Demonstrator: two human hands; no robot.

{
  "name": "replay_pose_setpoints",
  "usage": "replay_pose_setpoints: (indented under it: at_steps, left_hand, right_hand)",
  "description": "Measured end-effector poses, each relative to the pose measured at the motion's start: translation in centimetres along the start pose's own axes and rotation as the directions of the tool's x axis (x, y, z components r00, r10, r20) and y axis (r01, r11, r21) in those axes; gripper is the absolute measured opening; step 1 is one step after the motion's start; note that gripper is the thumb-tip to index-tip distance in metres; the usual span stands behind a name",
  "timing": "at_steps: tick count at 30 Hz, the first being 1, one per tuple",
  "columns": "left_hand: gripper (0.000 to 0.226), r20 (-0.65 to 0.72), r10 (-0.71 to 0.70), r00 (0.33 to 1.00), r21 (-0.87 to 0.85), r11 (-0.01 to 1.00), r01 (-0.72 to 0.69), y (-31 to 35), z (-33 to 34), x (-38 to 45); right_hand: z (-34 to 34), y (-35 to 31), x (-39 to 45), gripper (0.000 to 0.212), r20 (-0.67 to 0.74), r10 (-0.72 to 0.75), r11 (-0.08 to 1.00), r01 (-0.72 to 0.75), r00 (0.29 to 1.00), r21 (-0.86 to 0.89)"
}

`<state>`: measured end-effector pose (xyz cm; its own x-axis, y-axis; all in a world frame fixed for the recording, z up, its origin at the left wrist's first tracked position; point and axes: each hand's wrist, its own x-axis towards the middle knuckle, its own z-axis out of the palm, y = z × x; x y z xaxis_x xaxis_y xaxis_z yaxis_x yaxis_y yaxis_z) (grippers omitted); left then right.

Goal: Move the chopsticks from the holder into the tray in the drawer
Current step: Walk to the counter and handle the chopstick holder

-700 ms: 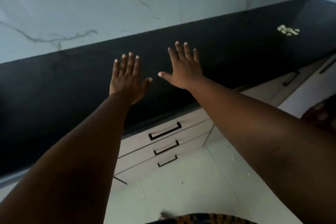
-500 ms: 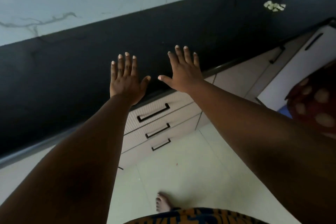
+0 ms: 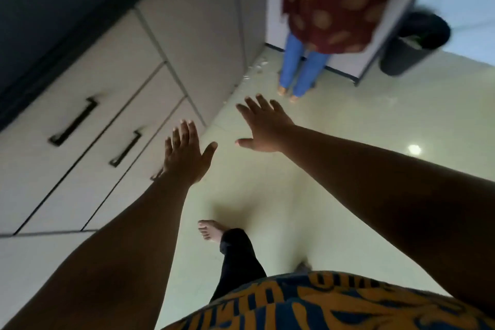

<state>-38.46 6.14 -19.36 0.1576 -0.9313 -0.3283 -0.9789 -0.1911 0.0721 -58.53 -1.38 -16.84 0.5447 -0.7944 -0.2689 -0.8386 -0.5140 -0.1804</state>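
Hands, left hand (image 3: 184, 154) and right hand (image 3: 263, 126), spread flat, grips empty, above glossy floor (image 3: 334, 120).

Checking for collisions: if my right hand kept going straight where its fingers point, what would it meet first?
Probably nothing close. The right hand, open and empty, points over bare floor toward the feet of another person standing ahead. Depth is unclear, but they would be first in line.

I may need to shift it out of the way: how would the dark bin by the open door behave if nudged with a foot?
The dark bin looks tall for its base, so a push near its rim might tip it. It stands on a glossy floor, so a low nudge would probably slide it. It seems to be plastic, likely light, though blur hides its contents.
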Motion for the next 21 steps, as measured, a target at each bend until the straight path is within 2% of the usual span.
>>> replay_pose_setpoints:
  at_steps: [3,5,7,10,12,15,18,21]
  left_hand:
    - [0.081,0.146,0.135,0.980,0.086,0.985,-0.149,6.7,2.3,-0.8]
    - [0.079,0.238,0.258,0.936,0.138,0.945,-0.295,11.8,3.4,-1.2]
    - [0.078,0.312,0.387,0.868,0.181,0.872,-0.454,17.3,4.7,-2.1]
    - [0.077,0.404,0.554,0.728,0.230,0.708,-0.667,25.7,7.0,-5.0]
    - [0.078,0.466,0.639,0.613,0.245,0.572,-0.783,31.2,8.4,-7.8]
    - [0.078,0.516,0.753,0.409,0.246,0.328,-0.912,38.9,10.4,-13.3]
    - [0.078,0.566,0.798,0.206,0.234,0.084,-0.969,45.0,12.4,-19.8]
    - [0.078,0.621,0.783,0.043,0.211,-0.114,-0.971,49.1,14.4,-26.5]
  right_hand:
    - [3.3,5.4,-7.9,0.095,0.039,0.150,0.987,-0.152,0.988,0.047]
    - [5.5,8.4,-13.4,0.096,0.060,0.274,0.956,-0.279,0.960,0.093]
    - [7.7,10.8,-19.1,0.096,0.078,0.404,0.900,-0.412,0.911,0.142]
    - [10.7,13.2,-27.9,0.097,0.094,0.591,0.773,-0.596,0.801,0.215]
    - [12.5,14.1,-33.7,0.097,0.106,0.705,0.661,-0.704,0.701,0.261]
    - [15.1,14.2,-42.2,0.096,0.136,0.850,0.444,-0.831,0.509,0.336]
    - [17.5,12.8,-49.9,0.096,0.188,0.941,0.187,-0.896,0.280,0.402]
    - [19.4,10.2,-56.5,0.098,0.232,0.971,-0.052,-0.895,0.059,0.443]
